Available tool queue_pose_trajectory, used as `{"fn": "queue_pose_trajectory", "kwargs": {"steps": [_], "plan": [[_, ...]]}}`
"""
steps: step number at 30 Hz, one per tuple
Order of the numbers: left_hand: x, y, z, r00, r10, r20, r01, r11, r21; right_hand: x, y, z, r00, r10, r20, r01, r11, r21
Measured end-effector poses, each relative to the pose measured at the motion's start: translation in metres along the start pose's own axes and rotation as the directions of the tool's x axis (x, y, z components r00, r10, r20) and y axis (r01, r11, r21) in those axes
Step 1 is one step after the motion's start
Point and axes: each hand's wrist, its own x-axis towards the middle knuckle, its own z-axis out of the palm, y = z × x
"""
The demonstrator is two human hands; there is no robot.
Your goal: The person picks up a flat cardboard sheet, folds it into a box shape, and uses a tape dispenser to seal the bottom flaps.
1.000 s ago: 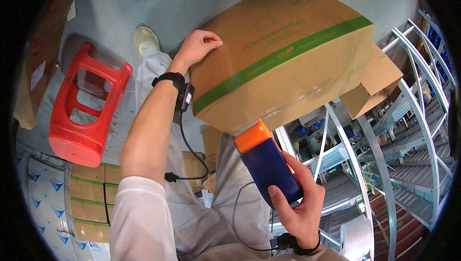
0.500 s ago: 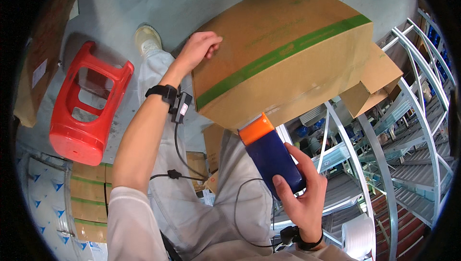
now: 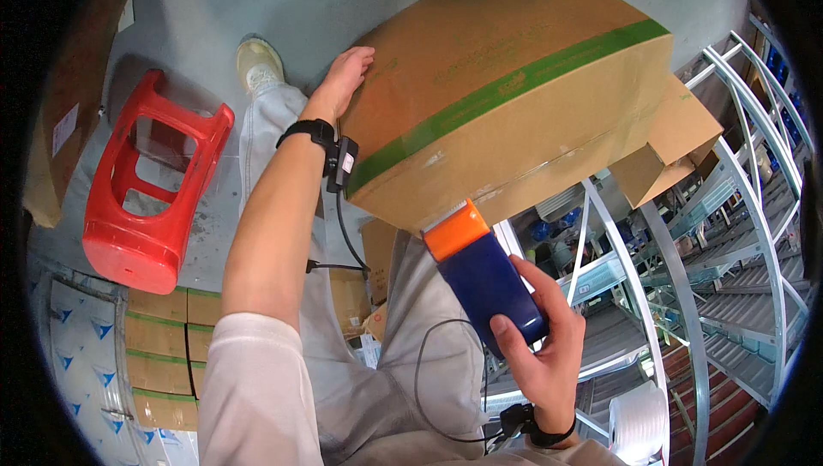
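Note:
A large cardboard box (image 3: 514, 123) with a strip of green tape (image 3: 506, 93) across it sits in front of me, tilted in view. My left hand (image 3: 345, 78) lies at its left edge, fingers stretched onto the cardboard and not gripping. Below the near side, my right hand (image 3: 544, 337) grips a dark blue, block-shaped handheld device (image 3: 493, 290) with an orange end (image 3: 456, 230). That orange end is close to the box's lower edge; whether it touches, I cannot tell. Part of the device is hidden by my fingers and palm.
On the floor at left lies a red plastic stool (image 3: 141, 234) on its side. Beside the box on the right are an open carton (image 3: 673, 144) and curved-looking metal racks (image 3: 634, 294). A white roll (image 3: 639, 423) stands lower right. Stacked cartons (image 3: 159, 359) are at lower left. Cables hang from my wrists.
My left hand has moved from over the box's top to its left edge, and its curled fingers have straightened. My right hand and the blue device have barely moved.

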Motion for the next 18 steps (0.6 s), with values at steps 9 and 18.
{"fn": "queue_pose_trajectory", "kwargs": {"steps": [9, 18], "plan": [[-0.126, 0.031, 0.033, 0.909, 0.393, 0.138, -0.379, 0.644, 0.664, 0.014, 0.072, 0.006, 0.997, -0.071, -0.032, 0.072, 0.997, 0.021], [-0.166, -0.001, 0.100, 0.702, 0.666, 0.252, -0.491, 0.197, 0.848, 0.056, 0.142, 0.027, 0.912, -0.406, 0.061, 0.409, 0.911, -0.058]]}}
